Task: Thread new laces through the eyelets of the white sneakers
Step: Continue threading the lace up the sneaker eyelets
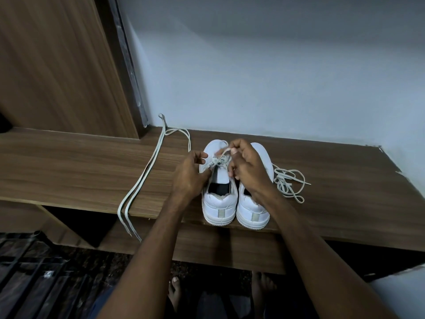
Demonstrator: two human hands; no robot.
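My bare feet stand on the dark floor below my arms. Nearer than my fingers, the heels of the white sneakers sit side by side at the table edge. My left hand steadies the left sneaker's eyelet row, fingers loosely curled; whether they pinch lace I cannot tell. My right hand has its fingers pinched narrow on the threaded lace, drawn taut across the tongue. Right of those fingers lies a tangled lace; left of my left fingers a long lace trails off the table edge. A hard tug could probably drag the light sneaker forward, or pull the ends uneven; the dangling lace may slide off.
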